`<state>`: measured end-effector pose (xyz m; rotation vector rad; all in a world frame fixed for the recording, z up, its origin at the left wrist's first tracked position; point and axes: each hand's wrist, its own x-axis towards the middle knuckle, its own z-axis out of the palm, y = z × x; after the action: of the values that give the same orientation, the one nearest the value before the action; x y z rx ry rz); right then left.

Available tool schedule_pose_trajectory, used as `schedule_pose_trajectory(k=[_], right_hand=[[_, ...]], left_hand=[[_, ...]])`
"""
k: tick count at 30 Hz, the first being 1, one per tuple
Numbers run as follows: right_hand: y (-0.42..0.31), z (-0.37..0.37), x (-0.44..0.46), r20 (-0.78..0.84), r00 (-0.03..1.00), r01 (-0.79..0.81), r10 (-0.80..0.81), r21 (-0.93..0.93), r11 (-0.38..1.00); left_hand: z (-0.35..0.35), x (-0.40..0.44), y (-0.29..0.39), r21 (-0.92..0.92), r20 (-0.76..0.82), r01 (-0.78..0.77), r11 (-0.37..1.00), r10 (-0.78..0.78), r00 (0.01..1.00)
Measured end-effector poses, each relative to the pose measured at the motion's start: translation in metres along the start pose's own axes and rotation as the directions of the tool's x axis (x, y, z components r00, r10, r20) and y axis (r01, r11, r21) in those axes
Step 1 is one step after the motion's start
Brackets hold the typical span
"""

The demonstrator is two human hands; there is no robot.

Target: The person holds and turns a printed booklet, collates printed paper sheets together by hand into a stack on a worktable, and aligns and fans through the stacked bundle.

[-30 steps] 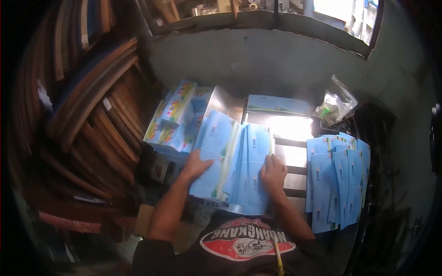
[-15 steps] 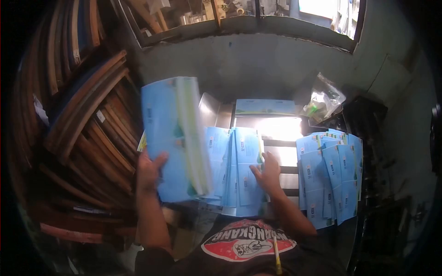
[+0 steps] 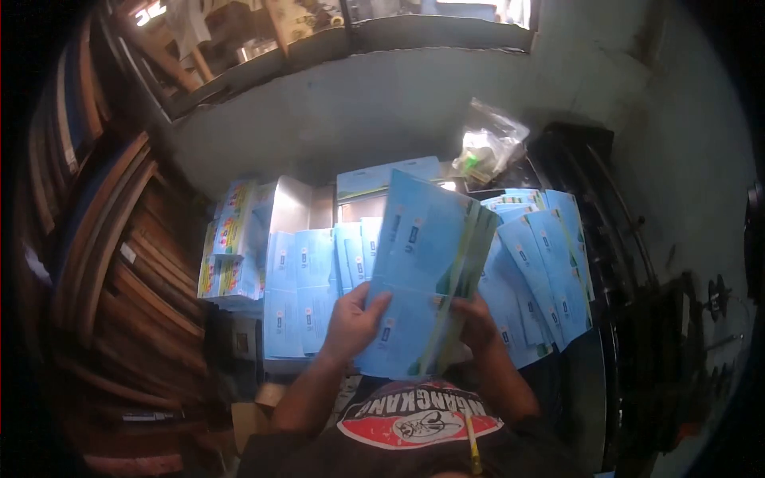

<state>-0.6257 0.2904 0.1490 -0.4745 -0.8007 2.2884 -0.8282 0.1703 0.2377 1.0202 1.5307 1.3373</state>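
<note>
Between my two hands is a stack of blue printed sheets (image 3: 426, 255) with a green band along its right side, tilted up in front of my chest. My left hand (image 3: 356, 319) grips its left edge, thumb on the front face. On the opposite edge, my right hand (image 3: 476, 323) is closed around the stack, its fingers partly hidden behind. Overlapping blue sheets (image 3: 301, 295) lie on the table to the left of the stack. More fanned blue sheets (image 3: 550, 271) lie to the right, close to my right hand.
Piles of colourful printed sheets (image 3: 231, 239) stand at the left end. A clear plastic bag (image 3: 490, 143) sits at the back, near another blue sheet (image 3: 366, 179). Wooden frames (image 3: 119, 263) lean in stacks on the left. Dark machinery (image 3: 621, 215) stands at the right.
The stack has moved rightward from my left side to my front. My right hand has left the sheets on the table and now grips the stack too. The view has shifted right.
</note>
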Motion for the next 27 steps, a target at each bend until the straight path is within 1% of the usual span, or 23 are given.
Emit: schedule_pose_trajectory(k=[1, 2, 3, 4, 6, 8, 10, 11, 13, 14, 15, 16, 17, 18, 19, 20, 21, 22, 23, 24, 25, 26, 27], right_hand=[[0.002, -0.006, 0.0, 0.009, 0.998, 0.059, -0.059, 0.007, 0.998], [0.002, -0.009, -0.003, -0.001, 0.998, 0.067, -0.067, 0.011, 0.998], [0.001, -0.011, -0.006, -0.064, 0.992, 0.106, -0.106, -0.016, 0.994], [0.0, -0.013, -0.008, -0.123, 0.982, 0.141, -0.146, -0.046, 0.989], [-0.022, 0.001, -0.02, -0.089, 0.984, 0.153, -0.155, -0.027, 0.988], [-0.028, 0.007, -0.026, -0.055, 0.986, 0.158, -0.158, -0.008, 0.987], [-0.022, 0.012, -0.03, -0.049, 0.999, 0.007, -0.008, -0.025, 1.0], [-0.009, 0.005, -0.027, -0.052, 0.999, 0.006, -0.007, -0.031, 1.0], [0.027, -0.03, -0.012, -0.187, 0.982, 0.033, -0.001, 0.167, 0.985], [0.035, -0.042, -0.009, -0.182, 0.983, 0.028, 0.001, 0.157, 0.987], [0.044, -0.052, -0.008, -0.132, 0.976, 0.177, -0.171, 0.041, 0.983], [0.039, -0.053, -0.011, -0.114, 0.973, 0.205, -0.2, 0.031, 0.978], [0.029, -0.045, -0.013, -0.096, 0.969, 0.232, -0.229, 0.023, 0.972], [0.015, -0.037, -0.017, -0.086, 0.972, 0.222, -0.219, 0.028, 0.975], [-0.005, -0.017, -0.022, -0.086, 0.974, 0.215, -0.211, 0.042, 0.976], [-0.014, -0.007, -0.025, -0.09, 0.975, 0.211, -0.205, 0.058, 0.976], [-0.014, -0.009, -0.025, -0.176, 0.957, 0.251, -0.233, 0.089, 0.964], [-0.016, -0.009, -0.025, -0.175, 0.957, 0.25, -0.231, 0.093, 0.964], [-0.019, -0.01, -0.026, -0.19, 0.953, 0.253, -0.237, 0.064, 0.965], [-0.024, -0.012, -0.028, -0.206, 0.947, 0.258, -0.246, 0.029, 0.966], [-0.02, -0.025, -0.026, -0.208, 0.943, 0.269, -0.259, 0.024, 0.963], [-0.008, -0.045, -0.022, -0.139, 0.961, 0.248, -0.238, 0.056, 0.967], [-0.001, -0.055, -0.02, -0.069, 0.975, 0.219, -0.213, 0.089, 0.972]], left_hand=[[0.0, 0.0, 0.001, -0.109, -0.023, -0.024, 0.994, 0.022, 1.0], [-0.002, 0.0, 0.002, -0.216, -0.049, -0.048, 0.975, 0.039, 0.998], [-0.004, 0.002, 0.003, -0.202, -0.088, -0.054, 0.978, 0.037, 0.995], [-0.01, 0.003, 0.006, -0.2, -0.082, -0.053, 0.978, 0.037, 0.996], [-0.019, 0.004, 0.017, -0.323, -0.062, -0.014, 0.946, -0.006, 0.998], [-0.013, 0.006, 0.019, -0.335, -0.039, 0.008, 0.942, -0.022, 0.999], [0.007, 0.008, 0.017, -0.105, 0.0, -0.038, 0.994, 0.038, 0.999], [0.015, 0.006, 0.021, -0.101, 0.039, -0.017, 0.995, 0.021, 0.999], [0.02, 0.005, 0.025, -0.075, 0.035, -0.053, 0.996, 0.056, 0.998], [0.021, 0.004, 0.025, -0.041, 0.026, -0.078, 0.996, 0.079, 0.997], [0.016, 0.004, 0.026, 0.021, 0.005, -0.082, 0.996, 0.082, 0.997], [0.009, 0.004, 0.025, 0.023, -0.008, -0.076, 0.997, 0.077, 0.997], [0.001, 0.006, 0.023, 0.042, -0.056, -0.03, 0.999, 0.032, 0.998], [-0.008, 0.009, 0.019, 0.058, -0.105, 0.016, 0.998, -0.01, 0.994], [-0.018, 0.015, 0.006, 0.1, -0.141, 0.113, 0.988, -0.099, 0.985], [-0.017, 0.018, -0.008, 0.106, -0.149, 0.122, 0.987, -0.105, 0.983], [-0.012, 0.02, -0.022, 0.26, -0.231, 0.159, 0.952, -0.098, 0.968], [-0.01, 0.023, -0.043, 0.404, -0.305, 0.2, 0.893, -0.074, 0.949], [-0.016, 0.029, -0.086, 0.602, -0.27, 0.058, 0.796, 0.134, 0.953], [-0.012, 0.023, -0.088, 0.601, -0.264, 0.053, 0.797, 0.136, 0.955], [-0.007, 0.02, -0.084, 0.863, -0.232, 0.006, 0.506, 0.384, 0.894], [-0.003, 0.02, -0.076, 0.99, -0.106, 0.031, 0.136, 0.591, 0.8], [0.005, 0.019, -0.066, 0.977, -0.067, -0.073, 0.199, 0.614, 0.786]])
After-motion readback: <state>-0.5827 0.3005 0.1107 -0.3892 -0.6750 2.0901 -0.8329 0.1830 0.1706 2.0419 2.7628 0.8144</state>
